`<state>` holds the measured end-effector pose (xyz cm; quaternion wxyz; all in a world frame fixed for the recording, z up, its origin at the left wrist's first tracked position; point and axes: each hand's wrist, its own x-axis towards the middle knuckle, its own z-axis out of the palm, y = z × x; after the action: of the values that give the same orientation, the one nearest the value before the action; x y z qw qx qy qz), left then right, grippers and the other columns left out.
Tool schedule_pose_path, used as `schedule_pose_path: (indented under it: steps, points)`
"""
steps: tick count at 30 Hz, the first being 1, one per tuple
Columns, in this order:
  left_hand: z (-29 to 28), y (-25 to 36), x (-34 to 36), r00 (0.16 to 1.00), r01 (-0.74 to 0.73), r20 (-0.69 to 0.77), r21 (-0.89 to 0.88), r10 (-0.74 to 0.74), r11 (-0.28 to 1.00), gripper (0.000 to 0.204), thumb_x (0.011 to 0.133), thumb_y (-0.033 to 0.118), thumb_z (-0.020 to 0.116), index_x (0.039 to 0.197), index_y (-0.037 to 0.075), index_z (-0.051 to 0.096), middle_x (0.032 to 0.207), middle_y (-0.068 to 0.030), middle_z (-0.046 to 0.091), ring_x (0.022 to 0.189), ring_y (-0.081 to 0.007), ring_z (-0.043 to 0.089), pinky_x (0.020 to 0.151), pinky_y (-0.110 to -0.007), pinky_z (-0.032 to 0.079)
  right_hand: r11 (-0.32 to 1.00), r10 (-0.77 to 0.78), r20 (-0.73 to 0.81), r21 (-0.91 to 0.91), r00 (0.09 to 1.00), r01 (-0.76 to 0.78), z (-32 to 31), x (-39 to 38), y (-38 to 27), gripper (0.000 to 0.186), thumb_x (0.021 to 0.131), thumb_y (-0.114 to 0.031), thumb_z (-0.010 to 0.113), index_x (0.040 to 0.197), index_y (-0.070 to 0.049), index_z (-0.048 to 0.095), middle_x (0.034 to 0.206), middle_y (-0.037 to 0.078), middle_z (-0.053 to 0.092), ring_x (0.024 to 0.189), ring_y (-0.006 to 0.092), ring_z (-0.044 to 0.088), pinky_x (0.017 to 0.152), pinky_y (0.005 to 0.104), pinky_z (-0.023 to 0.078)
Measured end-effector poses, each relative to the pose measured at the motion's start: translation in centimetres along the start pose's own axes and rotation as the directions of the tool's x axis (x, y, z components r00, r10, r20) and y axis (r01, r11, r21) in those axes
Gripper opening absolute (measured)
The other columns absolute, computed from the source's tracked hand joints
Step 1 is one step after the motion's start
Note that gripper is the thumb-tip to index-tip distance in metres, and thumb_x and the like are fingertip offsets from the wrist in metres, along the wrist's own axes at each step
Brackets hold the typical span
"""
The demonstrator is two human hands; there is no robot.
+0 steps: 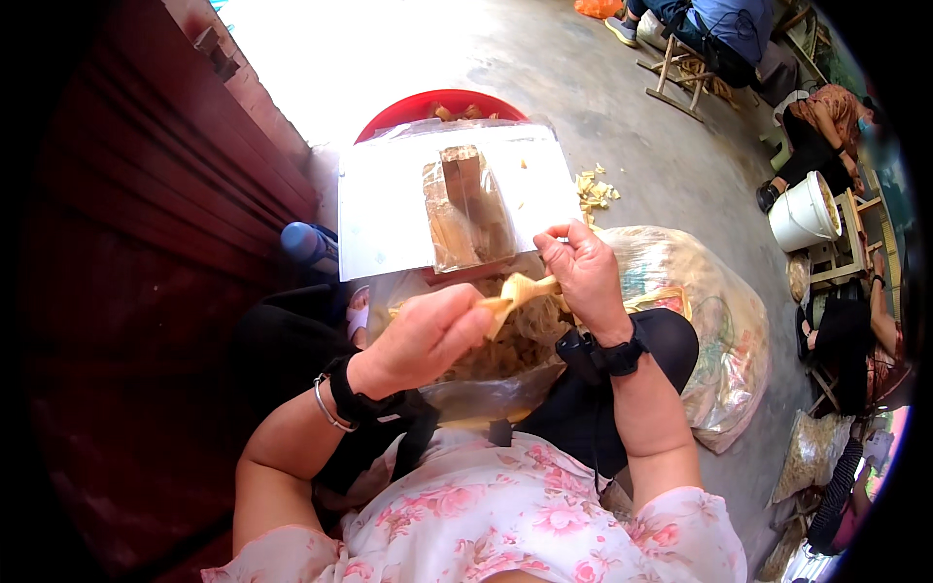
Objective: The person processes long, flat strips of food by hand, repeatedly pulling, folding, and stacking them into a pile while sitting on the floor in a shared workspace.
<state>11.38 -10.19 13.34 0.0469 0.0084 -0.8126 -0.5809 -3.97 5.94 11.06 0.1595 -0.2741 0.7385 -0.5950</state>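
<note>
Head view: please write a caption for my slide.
Folded yellow strip gripped by the left hand, its other end at the right hand, near a white board.

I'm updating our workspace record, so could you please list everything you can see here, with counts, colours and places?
Folded strip: one, yellow, between the hands
Open bag: one, clear, below the hands
Board: one, white, ahead
Blocks: apparently two, brown, on the board under clear plastic
Basin: one, red, beyond the board
Scraps: uncounted, yellow, floor right of the board
Large bag: one, clear, beside the right knee
Bottle: one, blue, left of the board
Bucket: one, white, far right
Other people: at least three, mixed clothing, right side
Floral top: one, pink and white, bottom
Left hand: one, bare, fingers on the strip
Right hand: one, bare, at the strip's other end
</note>
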Motion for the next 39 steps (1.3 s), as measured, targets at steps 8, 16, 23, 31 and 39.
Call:
schedule_pose_path:
  steps: [8,16,23,31,39]
  points:
    - [0.4,0.4,1.3,0.874,0.48,0.342,-0.726,-0.346,0.493,0.016,0.098,0.021,0.05,0.096,0.005,0.049,0.085,-0.0067,0.06,0.066,-0.0135,0.057,0.06,-0.022,0.045,0.936,-0.295,0.07,-0.181,0.953,0.303,2.3,-1.3,-0.2,0.011,0.088,-0.018,0.065,0.095,-0.009,0.062,0.068,0.012,0.063,0.06,0.028,0.065,0.051,0.033,0.049]
    - [-1.1,-1.6,1.4,0.893,0.433,0.284,-0.753,-0.349,0.496,0.01,0.087,0.006,0.062,0.085,0.006,0.052,0.071,-0.0045,0.057,0.061,-0.0125,0.056,0.055,-0.024,0.045,0.889,-0.306,0.041,-0.347,0.951,0.3,1.2,-0.2,-0.5,0.013,0.088,-0.022,0.064,0.092,-0.009,0.062,0.068,0.013,0.062,0.06,0.0305,0.063,0.052,0.036,0.048]
    - [-2.8,-2.1,2.4,0.926,-0.173,-0.166,0.614,0.34,0.771,0.012,0.083,0.001,0.062,0.092,0.003,0.055,0.082,-0.0088,0.061,0.069,-0.0229,0.06,0.062,-0.03,0.048,0.83,-0.142,0.429,-0.44,0.892,0.344,-1.1,2.2,-1.4,0.019,0.09,-0.021,0.062,0.093,-0.002,0.064,0.072,0.014,0.06,0.063,0.0218,0.059,0.06,0.0303,0.047]
    - [-2.8,-3.4,4.1,0.942,-0.082,-0.079,0.888,0.326,0.452,0.02,0.072,0.002,0.061,0.092,0.005,0.058,0.09,-0.0093,0.059,0.085,-0.0278,0.057,0.075,-0.036,0.048,0.491,-0.202,0.232,-0.817,0.952,0.303,1.2,3.6,0.4,0.019,0.088,-0.022,0.061,0.1,-0.008,0.066,0.084,0.013,0.064,0.073,0.0325,0.061,0.063,0.0364,0.049]
    - [-0.8,0.2,2.0,0.85,-0.292,-0.083,0.748,0.521,0.596,0.029,0.073,0.002,0.069,0.1,0.003,0.06,0.107,-0.0106,0.058,0.086,-0.029,0.063,0.069,-0.034,0.052,0.89,0.27,0.56,0.166,0.784,-0.424,0.5,0.1,-2.6,0.018,0.091,-0.023,0.06,0.094,-0.006,0.066,0.071,0.003,0.065,0.056,0.0079,0.057,0.046,0.0219,0.041]
